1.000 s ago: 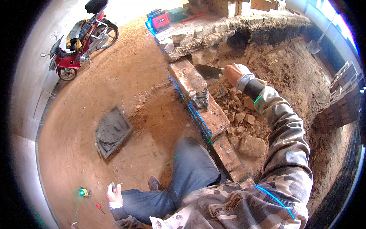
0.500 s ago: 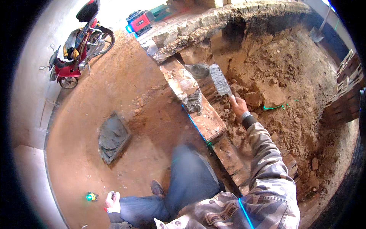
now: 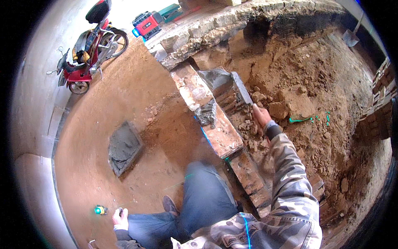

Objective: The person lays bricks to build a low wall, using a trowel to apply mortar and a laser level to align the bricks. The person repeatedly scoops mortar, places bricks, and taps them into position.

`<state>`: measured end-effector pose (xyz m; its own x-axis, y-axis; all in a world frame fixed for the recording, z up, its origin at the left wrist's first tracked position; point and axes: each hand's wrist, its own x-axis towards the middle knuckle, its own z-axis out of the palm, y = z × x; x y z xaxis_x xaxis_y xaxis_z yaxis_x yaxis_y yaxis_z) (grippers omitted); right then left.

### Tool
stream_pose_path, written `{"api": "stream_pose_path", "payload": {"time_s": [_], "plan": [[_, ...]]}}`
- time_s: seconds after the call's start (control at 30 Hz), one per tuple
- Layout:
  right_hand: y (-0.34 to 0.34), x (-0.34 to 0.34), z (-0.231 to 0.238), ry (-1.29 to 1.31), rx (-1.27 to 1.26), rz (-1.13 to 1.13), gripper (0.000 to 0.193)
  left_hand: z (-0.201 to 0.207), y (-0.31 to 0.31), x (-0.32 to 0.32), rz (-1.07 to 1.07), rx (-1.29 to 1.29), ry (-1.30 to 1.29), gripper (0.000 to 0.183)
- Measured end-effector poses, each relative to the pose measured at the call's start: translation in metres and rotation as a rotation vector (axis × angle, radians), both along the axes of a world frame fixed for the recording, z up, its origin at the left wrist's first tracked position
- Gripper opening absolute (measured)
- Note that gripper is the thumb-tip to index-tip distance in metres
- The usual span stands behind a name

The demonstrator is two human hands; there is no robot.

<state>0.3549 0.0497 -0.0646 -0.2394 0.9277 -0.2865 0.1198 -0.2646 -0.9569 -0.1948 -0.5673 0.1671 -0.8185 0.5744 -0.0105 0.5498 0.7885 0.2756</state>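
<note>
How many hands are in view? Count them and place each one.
2: the right hand grips the trowel, right of the brick row; the left hand is at lower left, near the green-lit yellow device. No others show.

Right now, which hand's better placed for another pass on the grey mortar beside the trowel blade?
Right, likely: the right hand already grips the trowel, blade at the grey mortar. The left hand is down by the jeans, well away from the brick wall.
</note>
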Motion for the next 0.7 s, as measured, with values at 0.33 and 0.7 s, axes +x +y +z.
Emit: {"api": "stream_pose_path", "payload": {"time_s": [0.33, 0.7], "plan": [[0.109, -0.003, 0.107, -0.656, 0.082, 0.317, 0.086, 0.023, 0.029, 0.030, -0.003, 0.066, -0.090, 0.040], [0.026, 0.024, 0.030, -0.488, 0.151, -0.049, 0.065, -0.014, 0.097, 0.006, -0.089, 0.194, -0.378, 0.037]]}}
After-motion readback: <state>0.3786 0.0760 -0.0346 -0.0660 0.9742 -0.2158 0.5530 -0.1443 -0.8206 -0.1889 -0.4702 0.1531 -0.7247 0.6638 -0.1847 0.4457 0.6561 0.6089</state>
